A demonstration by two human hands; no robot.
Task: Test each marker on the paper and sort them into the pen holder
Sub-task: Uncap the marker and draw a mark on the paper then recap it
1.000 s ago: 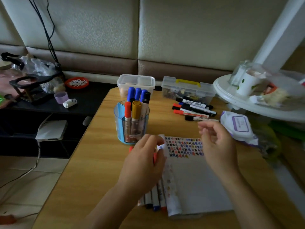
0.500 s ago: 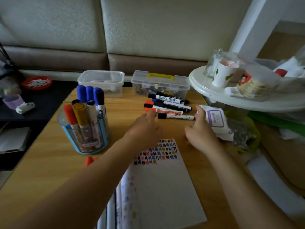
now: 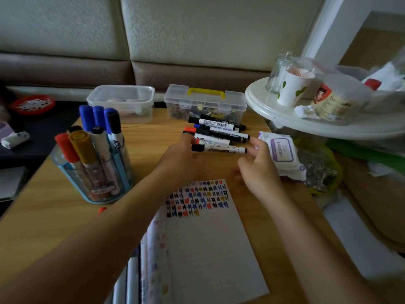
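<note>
Hands bracket the nearest marker [image 3: 219, 148], likely to lift it for testing, left hand [image 3: 182, 159] grip at its cap unclear, right hand [image 3: 258, 170] grip spread.

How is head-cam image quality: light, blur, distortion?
Head view: dim, flat light, no glare. Head view: right hand smeared by blur, left hand sharper. Head view: print on the markers is partly readable; the wide angle bends the rim of the white round table and stretches the forearms near the bottom edge.
</note>
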